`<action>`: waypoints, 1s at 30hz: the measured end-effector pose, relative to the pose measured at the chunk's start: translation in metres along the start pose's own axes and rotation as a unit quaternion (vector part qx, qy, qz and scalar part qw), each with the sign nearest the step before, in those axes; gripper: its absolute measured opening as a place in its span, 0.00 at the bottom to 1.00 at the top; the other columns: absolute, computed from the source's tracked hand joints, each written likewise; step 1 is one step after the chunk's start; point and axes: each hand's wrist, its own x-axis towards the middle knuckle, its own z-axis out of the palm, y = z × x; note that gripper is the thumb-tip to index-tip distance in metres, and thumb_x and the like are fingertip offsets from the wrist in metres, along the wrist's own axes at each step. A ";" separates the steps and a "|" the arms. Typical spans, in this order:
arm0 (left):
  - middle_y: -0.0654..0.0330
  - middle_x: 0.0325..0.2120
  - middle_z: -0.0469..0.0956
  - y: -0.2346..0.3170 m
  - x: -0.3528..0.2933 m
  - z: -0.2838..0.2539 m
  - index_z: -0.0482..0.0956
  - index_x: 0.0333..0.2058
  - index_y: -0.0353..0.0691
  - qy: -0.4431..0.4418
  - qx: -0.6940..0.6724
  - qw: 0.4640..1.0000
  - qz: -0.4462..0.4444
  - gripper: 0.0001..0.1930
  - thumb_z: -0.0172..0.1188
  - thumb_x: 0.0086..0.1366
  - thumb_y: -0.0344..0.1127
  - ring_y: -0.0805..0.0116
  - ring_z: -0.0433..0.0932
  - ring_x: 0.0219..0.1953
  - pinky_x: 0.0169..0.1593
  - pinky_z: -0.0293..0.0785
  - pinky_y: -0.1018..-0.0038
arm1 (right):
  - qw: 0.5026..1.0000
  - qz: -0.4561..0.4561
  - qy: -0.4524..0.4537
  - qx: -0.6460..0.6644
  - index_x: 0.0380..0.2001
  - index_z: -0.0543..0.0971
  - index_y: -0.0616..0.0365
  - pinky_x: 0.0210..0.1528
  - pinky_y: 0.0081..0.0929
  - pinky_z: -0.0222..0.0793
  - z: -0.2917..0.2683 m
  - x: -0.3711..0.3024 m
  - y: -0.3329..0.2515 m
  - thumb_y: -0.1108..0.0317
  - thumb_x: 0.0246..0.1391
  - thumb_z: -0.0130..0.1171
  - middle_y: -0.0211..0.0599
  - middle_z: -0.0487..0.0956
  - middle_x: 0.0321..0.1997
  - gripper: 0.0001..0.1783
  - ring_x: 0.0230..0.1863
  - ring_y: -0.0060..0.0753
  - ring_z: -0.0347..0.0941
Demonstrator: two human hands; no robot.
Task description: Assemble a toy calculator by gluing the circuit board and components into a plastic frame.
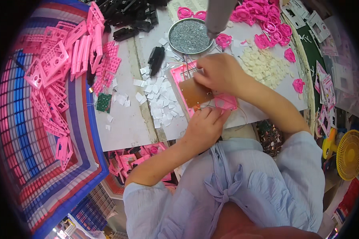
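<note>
Curling over a brown board (193, 95) on a pink plastic case (178, 74), the right hand (219, 71) faces the bunched left hand (204, 128), any pinch unclear; beyond, a round metal dish (188, 53) holds silvery bits (190, 36); leftward, a striped mesh basket (77, 115) holds pink plastic frames (54, 65).

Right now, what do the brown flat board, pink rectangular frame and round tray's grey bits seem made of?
Brown flat board: perhaps circuit-board laminate, smooth, satin, with tiny spots near its edge. Pink rectangular frame: probably moulded plastic, evenly coloured, slightly shiny. Tiny grey bits: likely metal, given silvery glints; too small to be sure.
</note>
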 end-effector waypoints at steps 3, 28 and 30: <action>0.55 0.35 0.77 -0.013 -0.008 -0.014 0.81 0.47 0.39 0.010 -0.121 0.991 -0.056 0.19 0.61 0.53 0.27 0.55 0.77 0.38 0.41 0.74 0.63 | 0.995 0.030 -0.075 -0.062 0.25 0.81 0.59 0.34 0.46 0.76 0.017 0.023 -0.009 0.62 0.49 0.61 0.47 0.81 0.27 0.11 0.32 0.52 0.81; 0.56 0.25 0.77 -0.098 0.049 -0.021 0.85 0.34 0.34 0.225 -0.009 0.936 -0.269 0.08 0.67 0.59 0.33 0.67 0.76 0.25 0.32 0.72 0.72 | 0.974 0.140 0.029 0.174 0.30 0.80 0.65 0.30 0.33 0.75 0.019 -0.002 0.011 0.66 0.54 0.62 0.47 0.82 0.23 0.10 0.23 0.42 0.81; 0.56 0.26 0.78 -0.100 0.047 -0.024 0.85 0.35 0.32 0.225 -0.062 0.922 -0.308 0.09 0.67 0.60 0.33 0.69 0.76 0.25 0.32 0.73 0.72 | 0.959 0.175 0.010 0.224 0.30 0.80 0.63 0.31 0.35 0.75 0.016 -0.004 0.008 0.66 0.53 0.62 0.46 0.82 0.23 0.10 0.24 0.44 0.81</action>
